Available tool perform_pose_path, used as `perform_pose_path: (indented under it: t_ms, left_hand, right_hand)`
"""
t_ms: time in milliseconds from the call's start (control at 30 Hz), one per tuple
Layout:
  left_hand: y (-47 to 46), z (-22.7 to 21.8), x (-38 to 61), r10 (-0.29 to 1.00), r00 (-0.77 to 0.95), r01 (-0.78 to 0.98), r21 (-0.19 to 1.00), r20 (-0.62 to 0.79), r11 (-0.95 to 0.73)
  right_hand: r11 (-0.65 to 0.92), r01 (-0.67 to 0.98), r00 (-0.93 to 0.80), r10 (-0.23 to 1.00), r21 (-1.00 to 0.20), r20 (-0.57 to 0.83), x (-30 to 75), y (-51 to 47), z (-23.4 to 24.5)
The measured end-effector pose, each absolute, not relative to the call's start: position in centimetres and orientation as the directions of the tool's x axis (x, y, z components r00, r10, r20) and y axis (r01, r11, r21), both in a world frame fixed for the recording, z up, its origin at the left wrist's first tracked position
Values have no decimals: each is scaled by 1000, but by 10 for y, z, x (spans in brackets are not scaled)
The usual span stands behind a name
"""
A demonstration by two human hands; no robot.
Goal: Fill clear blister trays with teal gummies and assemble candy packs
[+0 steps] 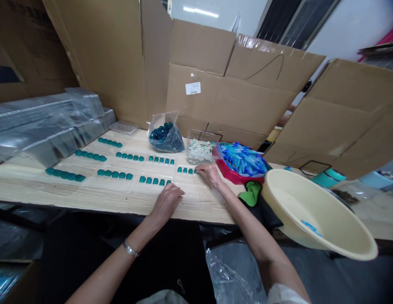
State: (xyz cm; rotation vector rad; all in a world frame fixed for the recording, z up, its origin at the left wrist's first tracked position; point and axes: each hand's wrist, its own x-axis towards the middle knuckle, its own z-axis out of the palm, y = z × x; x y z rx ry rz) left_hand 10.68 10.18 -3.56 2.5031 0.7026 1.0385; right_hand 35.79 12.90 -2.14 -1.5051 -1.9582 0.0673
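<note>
My left hand rests on the wooden table with its fingers curled under, just below a row of small teal blocks set in clear plastic trays. Whether it holds anything is hidden. My right hand lies further back, fingertips pinched at the right end of another short row of teal blocks. A clear bag of loose teal blocks stands behind the rows. Several more rows of teal blocks lie to the left.
A clear box of small pale pieces sits beside a red tray of blue sticks. A cream basin tilts at the right, a green cloth next to it. Stacked clear trays lie left. Cardboard walls surround.
</note>
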Motion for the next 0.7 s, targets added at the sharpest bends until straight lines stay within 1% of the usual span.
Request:
perform_pose_path:
  t_ms: [67,333,433,567,633,700]
  left_hand:
    - [104,-39,107,554,615,314,469,562,-825]
    - [105,-40,110,543,642,335,439,541,-833]
    - [103,-34,109,541,643,329,442,542,-835]
    - [101,-29,105,533,647,316,445,545,-838]
    - [100,-28,104,534,645,316,445,547,-838]
    - [99,-26,104,532,643,322,435,551,-841]
  right_hand:
    - [353,844,-149,878,-405,455,360,130,-23]
    - [305,879,-142,901,-367,410,365,136,-32]
    - [293,865,-134,917,-407,375,365,135,-29]
    - [282,799,-105,935,-532,338,366,129,-19]
    - [296,787,-121,935,-542,334,367,127,-15]
    - [329,794,-167,926,-511,337,368,127,-12]
